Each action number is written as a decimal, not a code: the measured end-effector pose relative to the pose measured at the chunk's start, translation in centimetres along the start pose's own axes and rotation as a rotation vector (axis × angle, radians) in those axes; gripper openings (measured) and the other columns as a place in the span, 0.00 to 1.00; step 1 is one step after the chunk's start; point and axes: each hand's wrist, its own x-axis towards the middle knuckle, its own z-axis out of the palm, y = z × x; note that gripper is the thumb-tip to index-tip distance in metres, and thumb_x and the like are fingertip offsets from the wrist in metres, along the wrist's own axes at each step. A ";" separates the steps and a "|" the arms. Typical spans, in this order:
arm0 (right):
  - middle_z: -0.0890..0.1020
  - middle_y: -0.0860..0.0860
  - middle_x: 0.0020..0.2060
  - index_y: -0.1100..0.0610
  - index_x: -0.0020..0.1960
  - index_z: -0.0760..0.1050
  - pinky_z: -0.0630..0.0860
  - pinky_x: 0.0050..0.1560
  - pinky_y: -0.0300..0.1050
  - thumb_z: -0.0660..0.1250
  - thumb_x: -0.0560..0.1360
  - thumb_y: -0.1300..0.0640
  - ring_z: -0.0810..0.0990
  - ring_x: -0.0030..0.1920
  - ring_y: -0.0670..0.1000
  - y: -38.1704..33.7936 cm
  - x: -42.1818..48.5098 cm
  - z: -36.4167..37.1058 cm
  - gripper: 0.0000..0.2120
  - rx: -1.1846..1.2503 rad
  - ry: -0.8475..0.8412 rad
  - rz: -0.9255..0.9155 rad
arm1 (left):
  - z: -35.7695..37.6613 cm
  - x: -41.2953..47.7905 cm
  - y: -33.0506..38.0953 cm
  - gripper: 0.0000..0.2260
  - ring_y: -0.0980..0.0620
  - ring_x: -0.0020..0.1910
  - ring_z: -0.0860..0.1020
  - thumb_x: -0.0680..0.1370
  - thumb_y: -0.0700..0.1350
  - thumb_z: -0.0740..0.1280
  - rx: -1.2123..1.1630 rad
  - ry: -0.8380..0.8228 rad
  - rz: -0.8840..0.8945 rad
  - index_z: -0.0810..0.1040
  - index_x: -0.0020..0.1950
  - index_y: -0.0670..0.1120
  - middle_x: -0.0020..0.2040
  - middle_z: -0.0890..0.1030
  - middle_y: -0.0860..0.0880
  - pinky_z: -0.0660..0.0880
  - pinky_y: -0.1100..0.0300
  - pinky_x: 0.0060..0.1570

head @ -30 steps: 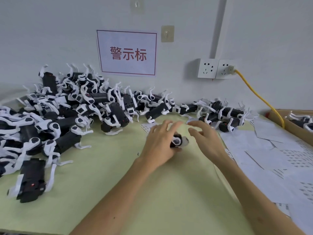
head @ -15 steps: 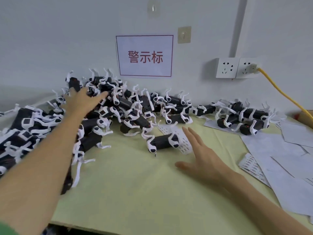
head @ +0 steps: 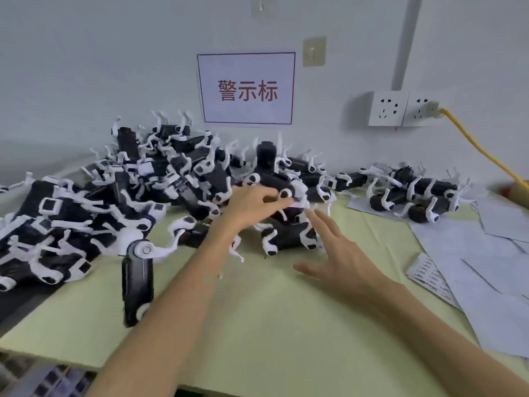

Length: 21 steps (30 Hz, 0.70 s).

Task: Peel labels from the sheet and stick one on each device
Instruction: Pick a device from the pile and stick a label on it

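A big heap of black devices with white clips (head: 120, 196) covers the left and back of the green mat (head: 257, 325). My left hand (head: 252, 206) reaches into the heap's right end, and its thumb and fingers curl round a black device with a white round cap (head: 282, 186). My right hand (head: 340, 253) hovers flat with fingers spread, just right of another device (head: 286, 236) lying apart from the heap. A printed label sheet (head: 429, 277) lies on the mat to the right. One device (head: 137, 285) lies alone at the front left.
Loose white backing sheets (head: 486, 267) are spread over the right side. A smaller group of devices (head: 415, 196) lies at the back right. On the wall hang a sign (head: 247, 88) and sockets (head: 400, 108) with a yellow cable (head: 481, 150).
My left hand has swung from the far left of the heap to its right end and closed on a device. The right hand stayed open near the mat's middle. The view shifted left.
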 end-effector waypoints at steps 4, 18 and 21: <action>0.61 0.43 0.79 0.38 0.81 0.51 0.69 0.56 0.43 0.71 0.73 0.36 0.76 0.61 0.46 1.6 -0.1 -1.5 0.43 0.051 0.139 0.178 | 4.9 1.1 5.2 0.15 0.56 0.53 0.83 0.82 0.59 0.65 -0.442 -0.132 0.031 0.84 0.62 0.53 0.51 0.85 0.58 0.77 0.57 0.52; 0.76 0.47 0.63 0.46 0.60 0.80 0.71 0.48 0.45 0.63 0.80 0.42 0.78 0.47 0.48 2.1 0.0 -3.5 0.13 0.064 0.215 0.288 | -7.0 -3.1 6.9 0.20 0.42 0.66 0.80 0.84 0.53 0.61 -0.779 -0.651 0.271 0.73 0.72 0.44 0.68 0.80 0.44 0.76 0.50 0.67; 0.74 0.47 0.65 0.48 0.61 0.79 0.72 0.49 0.48 0.63 0.81 0.41 0.79 0.47 0.49 1.9 -0.1 -3.4 0.15 0.058 0.206 0.314 | -11.8 -5.3 6.3 0.30 0.40 0.64 0.81 0.76 0.62 0.69 -0.866 -0.412 0.350 0.74 0.70 0.44 0.66 0.81 0.43 0.76 0.49 0.66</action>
